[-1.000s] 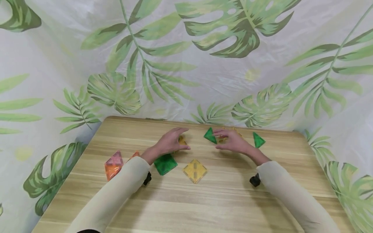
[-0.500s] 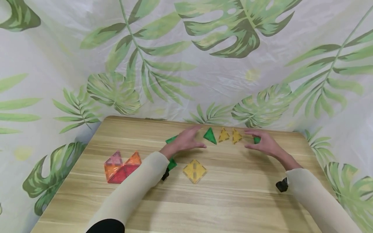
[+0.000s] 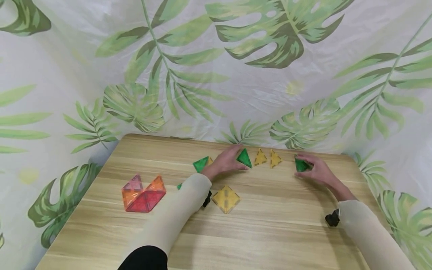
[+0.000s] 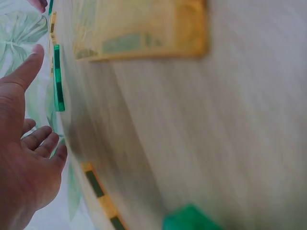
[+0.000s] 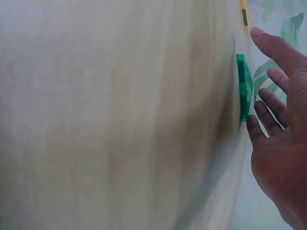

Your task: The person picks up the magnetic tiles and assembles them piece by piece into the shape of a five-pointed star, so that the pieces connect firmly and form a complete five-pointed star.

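At the far side of the wooden table, my left hand (image 3: pixel 225 162) reaches over the tabletop, thumb and fingers spread on either side of a translucent green triangle tile (image 3: pixel 244 158). The left wrist view shows space between that hand (image 4: pixel 29 153) and the green tile (image 4: pixel 58 79). Farther right, my right hand (image 3: pixel 317 171) has its thumb and fingers apart around another green triangle tile (image 3: pixel 300 165). In the right wrist view the fingers are extended close to this tile (image 5: pixel 243 88); whether they touch it I cannot tell. Two yellow triangle tiles (image 3: pixel 260 157) (image 3: pixel 275 159) lie between the hands.
A yellow diamond of tiles (image 3: pixel 226 199) lies nearer the middle of the table (image 3: pixel 270 232). Pink, orange and red tiles (image 3: pixel 138 202) form a joined shape on the left. A green tile (image 3: pixel 200 164) and partly hidden pieces sit by the left forearm. A patterned cloth (image 3: pixel 189 75) hangs behind.
Both hands have moved right: the left from a yellow tile to the green triangle, the right past the yellow triangles to the far-right green one. The tiles in view look unmoved.
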`<state>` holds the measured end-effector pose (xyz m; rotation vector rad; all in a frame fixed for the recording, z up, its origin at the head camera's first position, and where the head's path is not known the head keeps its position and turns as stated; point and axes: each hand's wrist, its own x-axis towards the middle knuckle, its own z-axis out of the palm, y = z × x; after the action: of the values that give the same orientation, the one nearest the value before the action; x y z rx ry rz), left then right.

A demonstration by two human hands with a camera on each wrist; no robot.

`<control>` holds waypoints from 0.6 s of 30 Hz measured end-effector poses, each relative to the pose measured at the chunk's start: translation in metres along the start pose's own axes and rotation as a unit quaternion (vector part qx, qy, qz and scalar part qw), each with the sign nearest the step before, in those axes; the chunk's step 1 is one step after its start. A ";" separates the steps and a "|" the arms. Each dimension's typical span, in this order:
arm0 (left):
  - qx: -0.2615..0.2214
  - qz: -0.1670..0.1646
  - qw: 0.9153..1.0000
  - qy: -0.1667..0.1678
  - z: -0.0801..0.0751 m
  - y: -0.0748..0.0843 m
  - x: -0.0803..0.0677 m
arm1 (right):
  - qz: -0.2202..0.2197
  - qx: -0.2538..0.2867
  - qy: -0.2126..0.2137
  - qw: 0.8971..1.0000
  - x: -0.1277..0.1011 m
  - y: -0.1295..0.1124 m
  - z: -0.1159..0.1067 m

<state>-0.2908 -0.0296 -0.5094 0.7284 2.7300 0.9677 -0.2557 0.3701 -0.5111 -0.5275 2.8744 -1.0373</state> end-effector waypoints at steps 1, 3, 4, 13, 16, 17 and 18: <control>-0.001 -0.002 1.000 -0.002 0.001 0.000 0.001 | 0.003 -0.004 0.001 1.000 -0.001 0.002 0.001; 0.002 -0.004 1.000 -0.005 0.005 -0.002 0.005 | 0.006 -0.006 0.001 1.000 -0.002 0.005 0.002; 0.005 -0.004 1.000 -0.004 0.005 -0.002 0.006 | 0.005 -0.008 0.002 1.000 -0.002 0.005 0.003; 0.020 -0.008 1.000 -0.018 0.011 0.010 0.012 | -0.004 -0.027 0.019 0.999 -0.004 0.007 0.004; 0.024 -0.021 0.999 -0.020 0.012 0.011 0.013 | -0.004 -0.032 0.025 0.999 -0.004 0.008 0.004; 0.025 -0.026 0.999 -0.021 0.013 0.011 0.014 | -0.003 -0.034 0.025 0.999 -0.004 0.007 0.005; 0.025 -0.030 0.999 -0.021 0.014 0.011 0.014 | -0.002 -0.035 0.027 0.999 -0.004 0.007 0.005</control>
<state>-0.2946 -0.0076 -0.5128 0.6635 2.7331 0.8643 -0.2537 0.3737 -0.5198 -0.5164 2.9676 -0.9683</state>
